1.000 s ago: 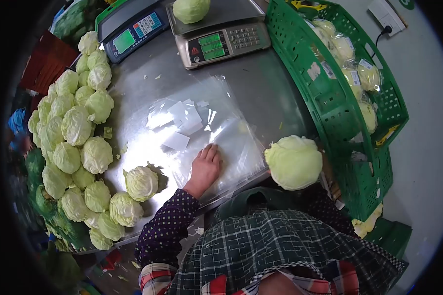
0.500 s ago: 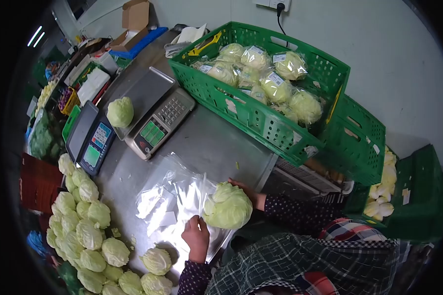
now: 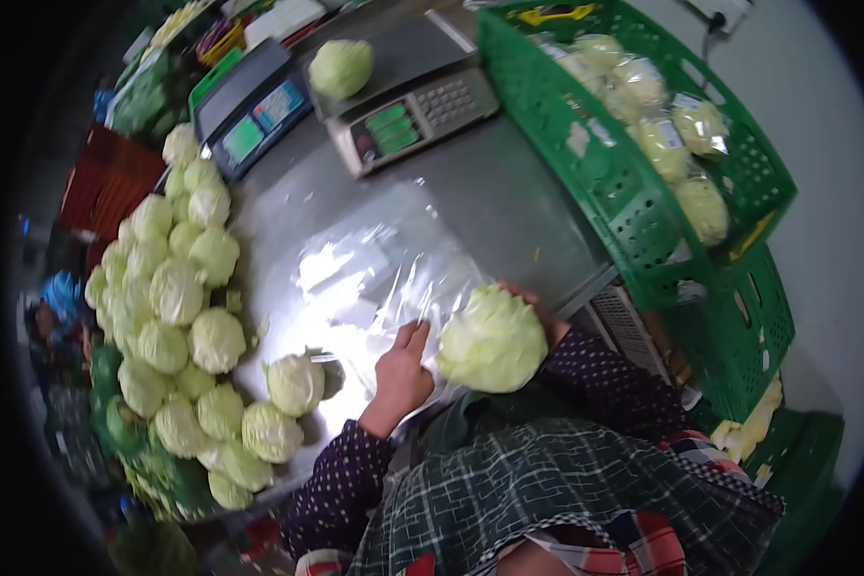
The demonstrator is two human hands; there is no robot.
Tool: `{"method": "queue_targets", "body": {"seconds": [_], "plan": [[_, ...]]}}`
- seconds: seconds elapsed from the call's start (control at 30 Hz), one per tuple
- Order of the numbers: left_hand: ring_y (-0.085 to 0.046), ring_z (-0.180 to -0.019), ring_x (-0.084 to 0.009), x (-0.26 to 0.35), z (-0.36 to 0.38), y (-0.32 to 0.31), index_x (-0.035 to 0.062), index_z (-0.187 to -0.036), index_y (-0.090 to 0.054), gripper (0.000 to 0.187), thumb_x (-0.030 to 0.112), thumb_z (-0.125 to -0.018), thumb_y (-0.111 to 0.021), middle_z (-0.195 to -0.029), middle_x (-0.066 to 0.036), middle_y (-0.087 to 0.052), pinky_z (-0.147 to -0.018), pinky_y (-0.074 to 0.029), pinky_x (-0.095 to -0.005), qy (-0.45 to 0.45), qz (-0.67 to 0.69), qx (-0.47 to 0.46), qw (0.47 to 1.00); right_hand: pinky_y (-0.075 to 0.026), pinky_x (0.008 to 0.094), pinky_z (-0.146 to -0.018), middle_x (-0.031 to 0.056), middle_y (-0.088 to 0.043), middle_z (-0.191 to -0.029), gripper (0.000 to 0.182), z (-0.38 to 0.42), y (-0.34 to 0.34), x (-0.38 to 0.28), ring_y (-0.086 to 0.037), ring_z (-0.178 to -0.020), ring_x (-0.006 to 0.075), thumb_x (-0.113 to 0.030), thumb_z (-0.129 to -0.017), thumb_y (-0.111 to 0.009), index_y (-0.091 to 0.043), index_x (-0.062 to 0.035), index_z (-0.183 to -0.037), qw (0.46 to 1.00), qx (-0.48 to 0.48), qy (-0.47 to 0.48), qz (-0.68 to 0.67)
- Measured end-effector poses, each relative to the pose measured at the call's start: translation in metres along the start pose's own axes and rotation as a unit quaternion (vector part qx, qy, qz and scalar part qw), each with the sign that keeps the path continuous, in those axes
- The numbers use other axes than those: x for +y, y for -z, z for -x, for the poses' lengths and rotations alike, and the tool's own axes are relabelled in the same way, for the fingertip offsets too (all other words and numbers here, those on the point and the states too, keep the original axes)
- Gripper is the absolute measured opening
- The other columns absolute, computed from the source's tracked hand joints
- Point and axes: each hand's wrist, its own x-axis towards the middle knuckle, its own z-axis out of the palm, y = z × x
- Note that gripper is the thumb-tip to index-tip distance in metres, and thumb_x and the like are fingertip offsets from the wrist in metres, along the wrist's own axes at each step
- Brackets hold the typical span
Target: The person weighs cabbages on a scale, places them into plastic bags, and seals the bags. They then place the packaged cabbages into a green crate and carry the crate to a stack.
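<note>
A pale green cabbage [image 3: 492,339] rests against my right hand [image 3: 540,309], which grips it from the far right side; most of those fingers are behind it. My left hand [image 3: 405,372] is closed at the edge of a clear plastic bag [image 3: 430,272], just left of the cabbage. The bag lies flat and shiny among other clear film on the metal table. A single loose cabbage [image 3: 295,384] sits to the left of my left forearm.
Many cabbages [image 3: 177,291] are heaped along the table's left side. A grey scale [image 3: 408,113] bears one cabbage [image 3: 341,69]; a second scale [image 3: 250,134] stands beside it. At right, a green crate [image 3: 586,173] holds wrapped, labelled cabbages [image 3: 664,149].
The view has tilted down and turned, so the scales sit higher and the crate further right. Both hands stay at the bag and the cabbage.
</note>
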Motion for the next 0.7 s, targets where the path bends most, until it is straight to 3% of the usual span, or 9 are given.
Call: {"method": "queue_targets", "body": {"seconds": [0.1, 0.2, 0.27, 0.33, 0.43, 0.5, 0.53, 0.6, 0.7], "plan": [[-0.064, -0.085, -0.0313, 0.013, -0.002, 0.015, 0.0090, -0.121, -0.059, 0.058, -0.003, -0.064, -0.056, -0.125, -0.013, -0.055, -0.068, -0.053, -0.0401, 0.091, -0.019, -0.097, 0.991, -0.043, 0.0426, -0.100, 0.0179, -0.057, -0.124, 0.065, 0.014, -0.016, -0.009, -0.057, -0.112, 0.0291, -0.054, -0.092, -0.042, -0.051, -0.0011, -0.127, 0.989, 0.117, -0.018, 0.087], [-0.065, -0.076, -0.0307, -0.006, 0.008, -0.004, 0.0121, -0.115, -0.062, 0.056, -0.003, -0.062, -0.056, -0.124, -0.010, -0.055, -0.061, -0.052, -0.0399, 0.061, -0.046, -0.074, 0.994, -0.047, 0.0438, -0.095, 0.0196, -0.053, -0.127, 0.076, 0.032, -0.030, -0.009, -0.059, -0.110, 0.0317, -0.057, -0.089, -0.043, -0.043, 0.0059, -0.132, 0.992, 0.054, 0.018, 0.114], [-0.065, -0.078, -0.0312, -0.008, 0.009, -0.012, 0.0105, -0.115, -0.062, 0.055, -0.002, -0.061, -0.057, -0.127, -0.010, -0.054, -0.061, -0.053, -0.0398, 0.065, -0.044, -0.073, 0.994, -0.046, 0.0430, -0.095, 0.0216, -0.048, -0.133, 0.082, 0.040, -0.037, -0.014, -0.058, -0.112, 0.0323, -0.059, -0.089, -0.041, -0.039, 0.0100, -0.133, 0.980, -0.053, 0.038, 0.188], [-0.066, -0.081, -0.0303, -0.004, 0.009, -0.021, 0.0090, -0.116, -0.060, 0.055, -0.002, -0.062, -0.058, -0.128, -0.009, -0.054, -0.062, -0.053, -0.0395, 0.079, -0.041, -0.066, 0.994, -0.044, 0.0413, -0.098, 0.0223, -0.047, -0.134, 0.086, 0.034, -0.046, -0.016, -0.055, -0.116, 0.0315, -0.061, -0.087, -0.041, -0.038, 0.0123, -0.132, 0.973, -0.063, 0.033, 0.220], [-0.066, -0.083, -0.0312, 0.009, 0.004, -0.017, 0.0067, -0.124, -0.055, 0.062, -0.002, -0.063, -0.057, -0.133, -0.009, -0.051, -0.065, -0.054, -0.0399, 0.074, -0.027, -0.093, 0.993, -0.041, 0.0394, -0.101, 0.0211, -0.048, -0.133, 0.079, 0.019, -0.051, -0.015, -0.053, -0.118, 0.0295, -0.057, -0.090, -0.042, -0.039, 0.0089, -0.134, 0.980, -0.043, 0.035, 0.191], [-0.065, -0.085, -0.0310, 0.020, -0.004, 0.000, 0.0076, -0.130, -0.049, 0.067, -0.003, -0.064, -0.057, -0.135, -0.010, -0.049, -0.067, -0.054, -0.0389, 0.087, 0.024, -0.088, 0.992, -0.042, 0.0330, -0.099, 0.0127, -0.053, -0.131, 0.061, 0.006, -0.040, -0.021, -0.053, -0.117, 0.0193, -0.046, -0.093, -0.048, -0.047, 0.0022, -0.131, 0.986, 0.074, -0.095, 0.117], [-0.065, -0.087, -0.0309, 0.023, -0.007, 0.005, 0.0085, -0.137, -0.044, 0.073, -0.004, -0.066, -0.056, -0.137, -0.011, -0.048, -0.070, -0.054, -0.0378, 0.101, 0.075, -0.080, 0.989, -0.042, 0.0330, -0.099, 0.0127, -0.053, -0.131, 0.061, -0.001, -0.027, -0.023, -0.053, -0.117, 0.0193, -0.046, -0.093, -0.048, -0.047, 0.0022, -0.131, 0.986, 0.072, -0.095, 0.117], [-0.065, -0.088, -0.0319, 0.024, -0.008, 0.008, 0.0089, -0.141, -0.038, 0.081, -0.006, -0.063, -0.054, -0.142, -0.012, -0.042, -0.072, -0.054, -0.0376, 0.094, 0.075, -0.079, 0.990, -0.041, 0.0286, -0.099, 0.0075, -0.054, -0.129, 0.053, -0.015, -0.005, -0.028, -0.053, -0.116, 0.0142, -0.040, -0.095, -0.050, -0.048, -0.0017, -0.131, 0.945, 0.138, -0.089, 0.284], [-0.065, -0.084, -0.0317, 0.038, -0.012, 0.018, 0.0086, -0.142, -0.035, 0.085, -0.007, -0.061, -0.052, -0.145, -0.013, -0.038, -0.066, -0.054, -0.0372, 0.072, 0.061, -0.081, 0.992, -0.032, 0.0276, -0.106, 0.0077, -0.041, -0.142, 0.064, -0.006, 0.019, -0.036, -0.041, -0.127, 0.0142, -0.040, -0.093, -0.054, -0.034, -0.0034, -0.142, 0.924, 0.096, -0.048, 0.368]]}}
